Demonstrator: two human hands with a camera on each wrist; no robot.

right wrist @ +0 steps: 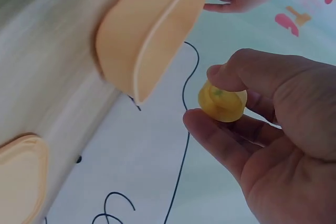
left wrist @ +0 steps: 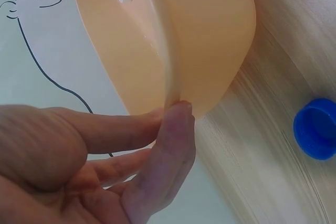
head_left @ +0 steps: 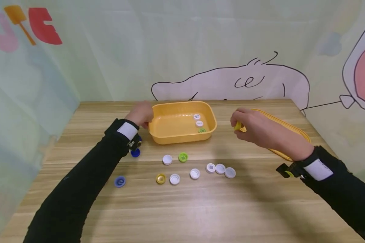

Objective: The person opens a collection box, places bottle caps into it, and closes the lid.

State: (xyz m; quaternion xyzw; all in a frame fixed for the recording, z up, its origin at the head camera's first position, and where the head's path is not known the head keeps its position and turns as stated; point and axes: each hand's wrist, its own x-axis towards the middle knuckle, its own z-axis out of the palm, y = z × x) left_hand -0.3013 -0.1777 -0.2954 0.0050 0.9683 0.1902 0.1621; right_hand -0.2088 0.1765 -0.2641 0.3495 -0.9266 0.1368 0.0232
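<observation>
An orange-yellow plastic basin (head_left: 182,139) stands toward the back of the table, with two white bottle caps (head_left: 199,123) and a green cap (head_left: 202,130) inside at its right. My left hand (head_left: 141,114) pinches the basin's left rim between thumb and fingers, as the left wrist view (left wrist: 142,166) shows. To the right of the basin, above the table, my right hand (head_left: 258,128) holds a yellow bottle cap (right wrist: 223,102) between thumb and fingers. A blue cap (left wrist: 317,128) lies on the table near the left hand.
Several white caps (head_left: 195,173), a green cap (head_left: 183,157), a gold cap (head_left: 160,179) and a light blue cap (head_left: 120,181) lie in front of the basin. An orange-yellow lid (head_left: 287,126) lies at the right, partly behind the right hand. A printed cloth (head_left: 182,50) hangs behind the table.
</observation>
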